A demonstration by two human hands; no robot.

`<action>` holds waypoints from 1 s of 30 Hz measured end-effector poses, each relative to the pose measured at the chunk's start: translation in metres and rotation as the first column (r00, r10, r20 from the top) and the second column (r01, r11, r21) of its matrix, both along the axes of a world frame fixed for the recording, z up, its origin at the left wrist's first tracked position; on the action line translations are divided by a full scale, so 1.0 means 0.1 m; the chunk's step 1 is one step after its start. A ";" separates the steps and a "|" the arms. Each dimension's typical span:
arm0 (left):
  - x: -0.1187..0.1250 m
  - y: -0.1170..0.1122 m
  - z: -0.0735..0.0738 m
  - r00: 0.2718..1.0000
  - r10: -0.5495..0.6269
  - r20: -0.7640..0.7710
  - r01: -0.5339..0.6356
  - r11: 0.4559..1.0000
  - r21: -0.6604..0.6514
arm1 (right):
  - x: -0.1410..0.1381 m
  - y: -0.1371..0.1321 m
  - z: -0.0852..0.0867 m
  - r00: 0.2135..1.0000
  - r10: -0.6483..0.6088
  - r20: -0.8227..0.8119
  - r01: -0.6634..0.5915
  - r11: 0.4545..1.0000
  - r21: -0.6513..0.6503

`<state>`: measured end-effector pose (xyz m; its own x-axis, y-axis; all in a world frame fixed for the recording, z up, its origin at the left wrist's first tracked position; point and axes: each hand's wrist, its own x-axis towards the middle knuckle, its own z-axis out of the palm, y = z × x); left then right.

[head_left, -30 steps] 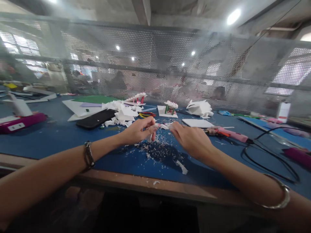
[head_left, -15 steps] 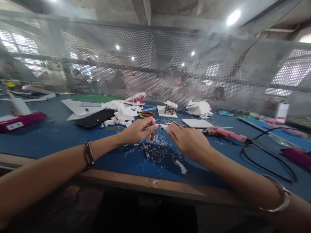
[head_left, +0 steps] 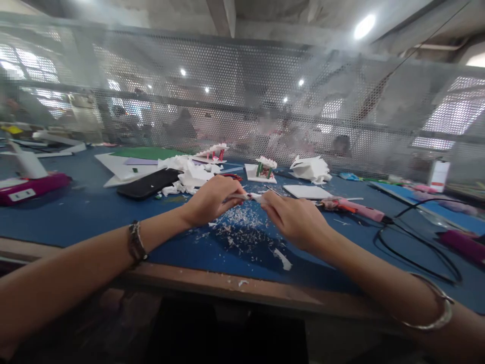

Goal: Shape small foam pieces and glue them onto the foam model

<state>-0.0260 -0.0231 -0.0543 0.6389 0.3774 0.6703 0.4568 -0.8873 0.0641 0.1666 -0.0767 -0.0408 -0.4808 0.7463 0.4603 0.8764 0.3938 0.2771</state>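
Observation:
Both hands meet over the blue table, pinching a small white piece of thin, paper-like material (head_left: 256, 197) with a dark purplish spot. My left hand (head_left: 210, 201) has thumb and fingers closed on its left end. From the right, my right hand (head_left: 297, 217) grips the other end, its fingertips partly hidden behind the knuckles. Below the hands lie many tiny white shreds (head_left: 246, 232) and a larger white scrap (head_left: 282, 259). Just behind my left hand, red scissor-like handles (head_left: 234, 177) are mostly covered.
Beyond the hands stand small white models with red (head_left: 216, 152) and green (head_left: 266, 169) posts. Crumpled white scraps (head_left: 193, 174) and a black phone (head_left: 149, 183) lie left. A pink glue gun (head_left: 356, 210) with a looping black cable (head_left: 417, 265) lies right. A perforated metal screen (head_left: 242, 96) rises behind.
My left fingers have shifted from a curled pinch to a straighter grip along the white piece. The yellow handle behind them is now covered. My right hand has hardly moved.

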 end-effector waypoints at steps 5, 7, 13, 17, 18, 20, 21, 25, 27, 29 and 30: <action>-0.01 0.04 -0.02 0.996 0.081 -0.043 -0.072 0.980 0.186 | -0.01 -0.01 0.00 1.000 0.020 0.008 -0.020 0.999 0.024; -0.01 0.05 -0.04 0.997 0.077 -0.032 -0.067 0.969 0.237 | -0.01 -0.01 0.00 1.000 -0.001 0.031 0.000 1.000 0.026; -0.01 0.06 -0.05 0.997 0.080 -0.021 -0.072 0.964 0.258 | 0.00 -0.02 0.00 0.998 -0.036 0.048 0.034 0.998 0.049; -0.02 0.07 -0.05 0.995 0.092 -0.031 -0.083 0.973 0.217 | -0.01 -0.02 0.00 0.993 -0.092 0.069 0.089 0.995 0.036; -0.02 0.07 -0.05 0.995 0.092 -0.026 -0.085 0.975 0.206 | -0.01 -0.02 0.01 0.994 -0.095 0.059 0.093 0.995 0.038; -0.02 0.07 -0.05 0.996 0.090 -0.013 -0.085 0.974 0.210 | -0.01 -0.03 0.01 0.996 -0.066 0.054 0.064 0.997 0.040; -0.02 0.07 -0.05 0.996 0.091 -0.012 -0.086 0.971 0.221 | -0.02 -0.03 0.01 0.996 -0.057 0.062 0.055 0.998 0.034; -0.01 0.05 -0.04 0.996 0.082 -0.020 -0.076 0.974 0.215 | -0.02 -0.02 0.00 0.992 -0.107 0.067 0.106 0.994 0.015; -0.01 0.04 -0.03 0.997 0.075 -0.018 -0.069 0.975 0.213 | -0.02 -0.01 0.00 0.996 -0.074 0.055 0.073 0.997 0.028; 0.00 0.03 -0.03 0.997 0.074 -0.027 -0.066 0.973 0.221 | -0.01 -0.01 0.00 0.996 -0.051 0.070 0.049 0.998 0.031; 0.00 0.03 -0.03 0.997 0.073 -0.030 -0.065 0.974 0.216 | -0.01 -0.01 0.00 0.995 -0.063 0.079 0.060 0.998 0.031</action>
<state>-0.0258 -0.0201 -0.0575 0.6427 0.2716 0.7164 0.5158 -0.8448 -0.1425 0.1652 -0.0780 -0.0412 -0.4706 0.7627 0.4436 0.8733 0.3308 0.3577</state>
